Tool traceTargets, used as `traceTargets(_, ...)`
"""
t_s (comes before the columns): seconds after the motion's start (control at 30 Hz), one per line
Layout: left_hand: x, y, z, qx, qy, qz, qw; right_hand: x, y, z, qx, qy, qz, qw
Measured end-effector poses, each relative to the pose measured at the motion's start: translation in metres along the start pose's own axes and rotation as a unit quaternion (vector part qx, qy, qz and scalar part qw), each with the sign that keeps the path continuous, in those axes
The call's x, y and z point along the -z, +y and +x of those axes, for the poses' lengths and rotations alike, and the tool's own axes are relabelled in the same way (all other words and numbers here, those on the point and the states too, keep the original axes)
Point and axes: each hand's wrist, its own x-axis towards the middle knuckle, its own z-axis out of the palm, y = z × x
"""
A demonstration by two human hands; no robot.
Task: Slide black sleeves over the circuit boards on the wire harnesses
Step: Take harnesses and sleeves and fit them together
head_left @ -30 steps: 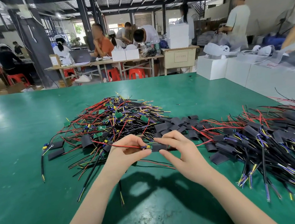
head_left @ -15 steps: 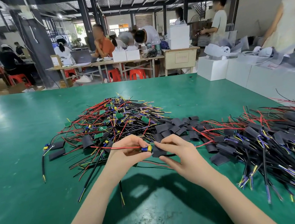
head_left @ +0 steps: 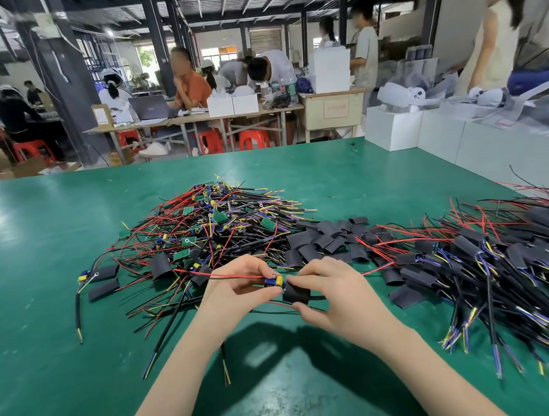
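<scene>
The left hand (head_left: 237, 289) pinches a thin wire harness of red and black wires (head_left: 229, 275) between its thumb and curled fingers. At the end of that harness sits a small blue and yellow round part (head_left: 274, 281), just past the fingertips. The circuit board itself is mostly hidden.

The right hand (head_left: 335, 297) grips a short black soft tube sleeve (head_left: 296, 294) with its thumb below and its fingers curled on top. The sleeve touches the blue and yellow part. Its open end faces the left hand. A red wire comes out from behind the right hand and runs off to the right.

Both hands are held just above the wide green bench (head_left: 44, 327).

Behind the hands lies a big messy pile of bare harnesses with little green boards (head_left: 214, 223), with red, black, yellow and purple wires sticking out every way. Just right of that pile is a heap of loose black sleeves (head_left: 327, 236). A few more loose sleeves lie flat at the left of the pile, near a wire with a blue and yellow part.

On the right side of the bench is a second pile of harnesses with black sleeves on them (head_left: 497, 261).

White boxes (head_left: 392, 129) stand past the far right edge of the bench. Other people sit and stand at tables far behind.
</scene>
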Motion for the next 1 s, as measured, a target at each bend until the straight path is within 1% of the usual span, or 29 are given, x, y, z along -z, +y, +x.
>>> traceTargets(0.1, 0.0005, 0.0000, 0.0002, -0.002, -0.009, 0.002, 1.000, 0.0021, -0.0009, -0.0008, -0.028, 0.006, 0.026, 0.999)
traceTargets(0.2, 0.0007, -0.0004, 0.0002, -0.001, -0.013, -0.002, 1.000, 0.0030, -0.0027, 0.0000, -0.057, 0.000, 0.110, 0.992)
traceTargets(0.27, 0.0010, -0.0006, 0.0000, 0.001, -0.009, -0.004, 1.000, 0.0016, -0.0037, 0.0005, -0.061, -0.003, 0.133, 0.989)
traceTargets(0.5, -0.0009, -0.0015, 0.0008, 0.010, 0.004, -0.007, 1.000, 0.0001, -0.0025, 0.0010, -0.075, -0.017, 0.137, 0.988)
traceTargets(0.63, -0.0025, -0.0012, -0.0001, 0.008, -0.017, -0.002, 1.000, 0.0008, -0.0030, 0.0027, -0.104, -0.002, 0.129, 0.986)
traceTargets(0.77, -0.0018, -0.0018, -0.0001, 0.010, -0.033, 0.005, 0.999, 0.0030, -0.0045, 0.0033, -0.122, 0.002, 0.154, 0.981)
traceTargets(1.0, -0.0016, -0.0047, 0.0014, 0.043, -0.019, 0.003, 0.999, 0.0043, -0.0061, 0.0036, -0.146, 0.003, 0.150, 0.978)
